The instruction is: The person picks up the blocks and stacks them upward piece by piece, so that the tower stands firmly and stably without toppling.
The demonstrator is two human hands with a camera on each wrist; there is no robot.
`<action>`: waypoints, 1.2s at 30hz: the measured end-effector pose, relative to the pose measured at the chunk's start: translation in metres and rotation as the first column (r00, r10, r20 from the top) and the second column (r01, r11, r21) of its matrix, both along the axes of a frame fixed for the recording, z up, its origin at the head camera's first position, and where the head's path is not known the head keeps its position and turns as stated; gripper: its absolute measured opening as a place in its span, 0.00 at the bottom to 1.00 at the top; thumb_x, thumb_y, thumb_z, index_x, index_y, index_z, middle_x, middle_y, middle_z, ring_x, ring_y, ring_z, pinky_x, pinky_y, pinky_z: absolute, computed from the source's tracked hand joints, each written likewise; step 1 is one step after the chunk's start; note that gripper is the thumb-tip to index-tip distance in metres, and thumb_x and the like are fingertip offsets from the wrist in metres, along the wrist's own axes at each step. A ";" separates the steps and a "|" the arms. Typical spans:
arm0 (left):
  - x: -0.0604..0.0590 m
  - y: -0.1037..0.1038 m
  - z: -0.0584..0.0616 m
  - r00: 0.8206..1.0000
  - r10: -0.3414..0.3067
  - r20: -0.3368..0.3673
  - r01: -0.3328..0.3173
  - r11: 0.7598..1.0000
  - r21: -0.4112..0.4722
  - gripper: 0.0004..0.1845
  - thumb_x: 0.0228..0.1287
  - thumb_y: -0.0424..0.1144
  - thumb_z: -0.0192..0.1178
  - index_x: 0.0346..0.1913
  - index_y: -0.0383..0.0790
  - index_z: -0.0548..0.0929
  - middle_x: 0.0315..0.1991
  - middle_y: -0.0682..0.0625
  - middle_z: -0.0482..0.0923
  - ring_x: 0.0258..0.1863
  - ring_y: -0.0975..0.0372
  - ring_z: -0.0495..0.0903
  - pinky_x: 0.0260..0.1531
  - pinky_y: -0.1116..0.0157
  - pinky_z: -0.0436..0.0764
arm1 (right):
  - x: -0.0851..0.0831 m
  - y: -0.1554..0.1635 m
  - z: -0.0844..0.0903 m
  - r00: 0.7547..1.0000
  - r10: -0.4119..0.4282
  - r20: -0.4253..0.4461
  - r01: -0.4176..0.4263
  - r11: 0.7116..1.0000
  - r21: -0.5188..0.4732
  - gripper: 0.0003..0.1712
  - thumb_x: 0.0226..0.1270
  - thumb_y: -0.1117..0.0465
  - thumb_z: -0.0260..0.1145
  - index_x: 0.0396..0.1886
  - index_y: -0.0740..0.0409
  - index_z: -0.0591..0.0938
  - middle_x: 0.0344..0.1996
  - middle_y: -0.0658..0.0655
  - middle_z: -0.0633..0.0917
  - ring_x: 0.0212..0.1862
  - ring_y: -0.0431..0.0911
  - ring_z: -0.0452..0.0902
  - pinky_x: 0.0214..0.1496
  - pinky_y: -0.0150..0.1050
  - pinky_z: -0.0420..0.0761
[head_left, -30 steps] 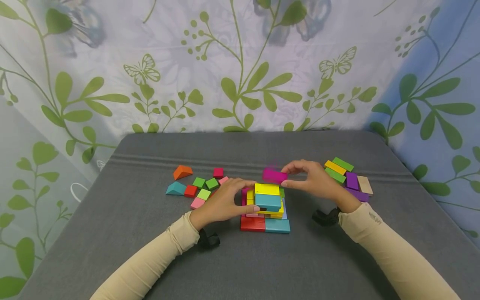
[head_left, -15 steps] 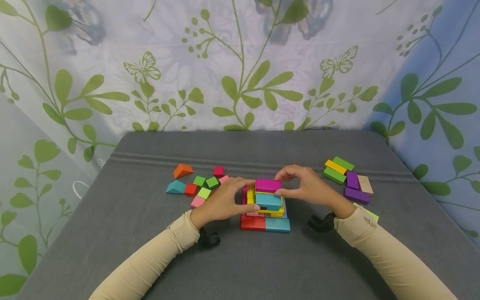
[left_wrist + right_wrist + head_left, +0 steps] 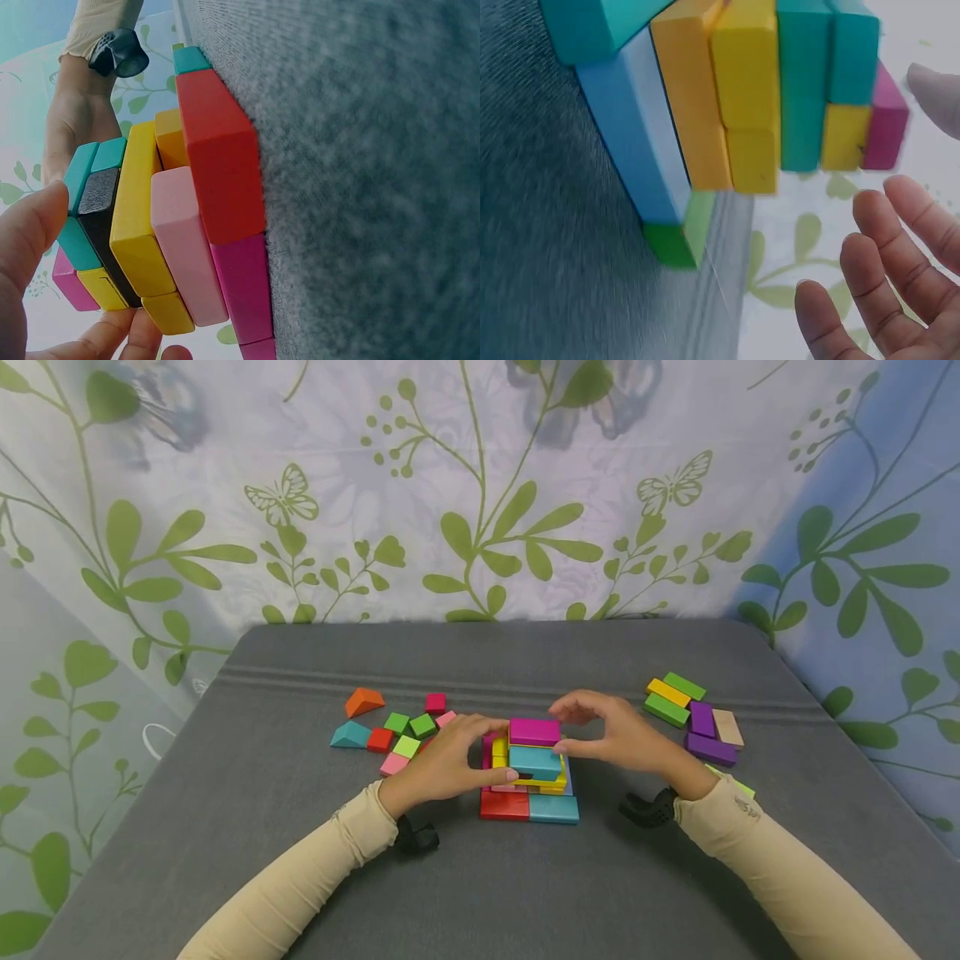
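Note:
A layered stack of coloured wooden blocks stands mid-table, a magenta block (image 3: 535, 731) lying on its top. Below that, a teal block (image 3: 534, 763) faces front, and a red block (image 3: 505, 805) lies at the base. My left hand (image 3: 446, 762) steadies the upper stack from its left side. Its thumb (image 3: 45, 225) touches the teal face while the fingertips (image 3: 139, 334) meet the back, near a black block (image 3: 101, 201) and a yellow block (image 3: 139, 225). Just right of the top layers, my right hand (image 3: 618, 733) holds nothing; its fingers (image 3: 870, 247) are spread apart from the blocks.
Left of the stack lie loose small cubes, including a green cube (image 3: 423, 725), with an orange block (image 3: 364, 702) and a teal triangle (image 3: 350, 735). To the right are green, yellow and purple blocks (image 3: 711, 748) and a plain wood block (image 3: 727, 728). A patterned curtain (image 3: 480, 485) hangs behind the table.
My right hand has brought the magenta block left onto the top of the stack and let it go, its fingers now slightly away. My left hand has stayed in place.

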State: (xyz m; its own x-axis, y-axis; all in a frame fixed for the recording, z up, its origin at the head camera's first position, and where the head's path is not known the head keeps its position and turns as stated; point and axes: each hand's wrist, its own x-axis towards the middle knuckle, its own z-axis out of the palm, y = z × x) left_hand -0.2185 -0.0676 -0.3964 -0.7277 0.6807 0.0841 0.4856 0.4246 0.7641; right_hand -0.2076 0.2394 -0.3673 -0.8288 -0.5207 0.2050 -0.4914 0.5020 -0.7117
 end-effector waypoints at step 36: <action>0.004 0.001 0.003 1.000 0.015 -0.005 -0.016 1.000 -0.013 0.40 0.68 0.48 0.76 0.76 0.33 0.75 0.71 0.41 0.78 0.69 0.48 0.73 0.68 0.44 0.77 | 0.068 0.189 -0.001 0.949 -0.278 0.151 0.150 0.817 0.557 0.15 0.59 0.57 0.83 0.38 0.56 0.85 0.31 0.43 0.84 0.33 0.31 0.74 0.34 0.36 0.79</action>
